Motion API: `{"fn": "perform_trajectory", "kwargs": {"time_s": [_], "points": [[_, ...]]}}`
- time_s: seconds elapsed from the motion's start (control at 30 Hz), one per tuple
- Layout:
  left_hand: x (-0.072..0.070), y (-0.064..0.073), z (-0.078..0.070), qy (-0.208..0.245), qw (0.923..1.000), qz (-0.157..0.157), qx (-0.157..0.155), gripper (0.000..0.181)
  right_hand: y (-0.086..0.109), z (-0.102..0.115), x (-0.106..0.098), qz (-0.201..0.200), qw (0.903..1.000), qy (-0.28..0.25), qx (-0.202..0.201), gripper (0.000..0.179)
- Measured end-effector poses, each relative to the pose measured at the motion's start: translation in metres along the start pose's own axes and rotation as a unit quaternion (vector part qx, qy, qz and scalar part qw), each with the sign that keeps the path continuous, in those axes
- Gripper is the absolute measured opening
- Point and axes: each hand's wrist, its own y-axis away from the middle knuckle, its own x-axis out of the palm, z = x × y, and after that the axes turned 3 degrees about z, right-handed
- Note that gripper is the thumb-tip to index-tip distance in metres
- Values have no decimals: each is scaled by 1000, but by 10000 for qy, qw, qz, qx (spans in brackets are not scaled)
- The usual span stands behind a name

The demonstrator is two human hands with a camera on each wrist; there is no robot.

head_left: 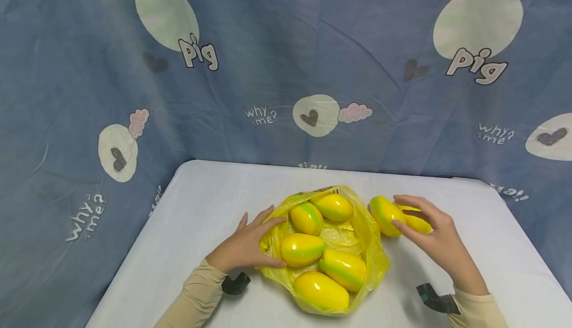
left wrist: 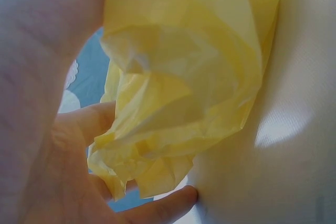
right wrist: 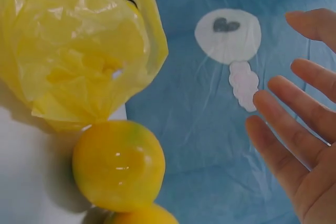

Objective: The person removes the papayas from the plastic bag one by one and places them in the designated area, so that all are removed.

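Observation:
A crinkled yellow plastic bag [head_left: 377, 248] stands on the table with its mouth wide apart. Inside lie several glossy yellow-green mangoes, one of them a mango [head_left: 321, 291] nearest the front. My left hand [head_left: 243, 246] rests at the bag's left rim with fingers spread; in the left wrist view the yellow plastic [left wrist: 184, 87] covers part of that hand. To the bag's right sit two more mangoes, a nearer-left mango [head_left: 384, 216] and a second mango [head_left: 416, 224], partly behind my right hand [head_left: 440, 233]. Apart from them in the right wrist view, its fingers are extended and hold nothing.
The white table [head_left: 214, 194] runs back to a blue printed cloth [head_left: 250, 70] hanging behind and at the left. Black wrist mounts [head_left: 236, 284] stick out from both sleeves close over the tabletop.

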Motion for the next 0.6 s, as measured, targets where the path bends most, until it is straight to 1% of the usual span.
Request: {"fn": "perform_trajectory", "kwargs": {"time_s": [0.3, 0.43, 0.6], "points": [[1, 1, 0, -64, 10000, -39, 35, 101, -6, 8, 4, 359, 9983, 208, -410, 61], [0, 1, -1, -70, 10000, -51, 28, 102, -13, 15, 7, 653, 9953, 325, -631, 63], [1, 1, -1, -63, 10000, -64, 41, 103, -22, 26, 13, 1071, 9893, 567, -816, 58]]}}
